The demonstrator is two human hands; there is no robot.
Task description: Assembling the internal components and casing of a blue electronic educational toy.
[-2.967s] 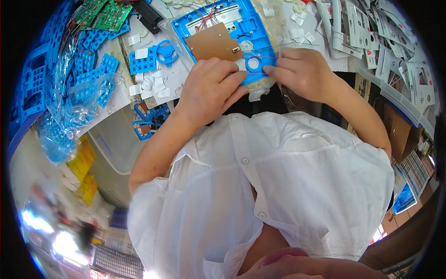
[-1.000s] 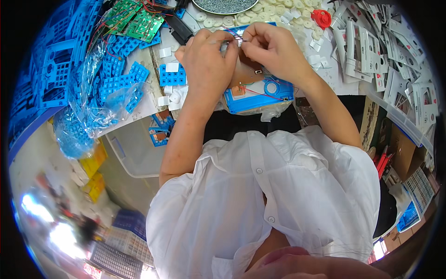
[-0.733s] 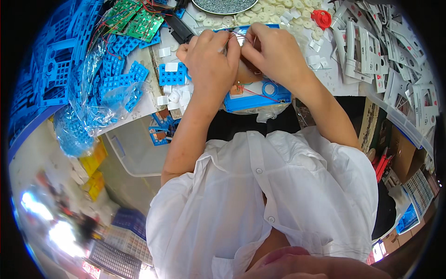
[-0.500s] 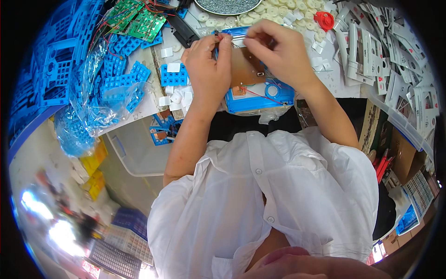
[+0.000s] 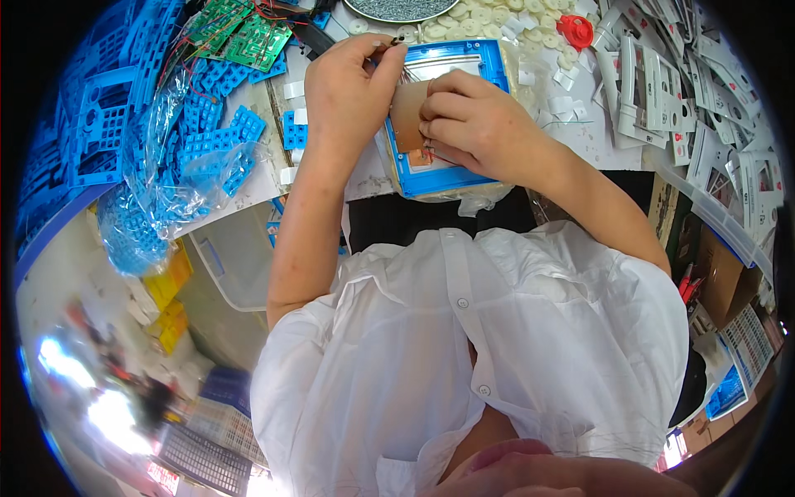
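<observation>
The person wears a loose, thin white button-front shirt (image 5: 397, 323), slightly sheer and softly creased, with short sleeves (image 5: 290, 352). Round pale buttons (image 5: 463, 303) dot its vertical placket (image 5: 455, 269), and the neckline (image 5: 474, 414) gapes open. The left hand (image 5: 344, 87) and right hand (image 5: 480, 128) are bare.

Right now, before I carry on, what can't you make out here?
- Head view, brown board: right side hidden by the right hand.
- Head view, blue casing: lower right corner covered by the same hand.
- Head view, small dark piece at the left hand: too small to identify.
- Head view, round dish: cut off by the top edge.
</observation>
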